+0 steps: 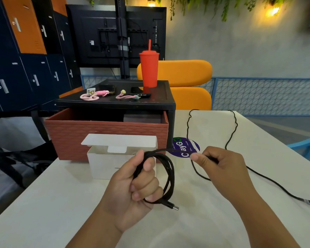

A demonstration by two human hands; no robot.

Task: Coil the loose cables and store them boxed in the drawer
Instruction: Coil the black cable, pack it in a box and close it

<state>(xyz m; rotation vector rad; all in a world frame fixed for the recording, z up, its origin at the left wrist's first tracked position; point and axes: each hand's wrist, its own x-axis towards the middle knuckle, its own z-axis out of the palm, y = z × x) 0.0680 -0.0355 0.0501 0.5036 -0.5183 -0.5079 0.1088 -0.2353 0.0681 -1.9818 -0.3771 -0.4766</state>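
Observation:
My left hand [140, 183] grips several loops of a black braided cable [169, 178], whose metal plug [174, 208] hangs out below the fist. My right hand [220, 167] pinches the same cable's loose run just right of the coil. The rest of the cable trails over the white table [61, 203] toward the far edge and off to the right. A white cardboard box [104, 163] stands open behind my left hand. Behind it, the brick-patterned drawer [106, 133] is pulled out of a black stand [115, 102].
On the stand sit a red tumbler with a straw [149, 68], two pink coiled cables [89, 95] [123, 96] and dark devices. A round purple sticker [184, 148] lies on the table. An orange chair [186, 83] stands behind; lockers fill the left.

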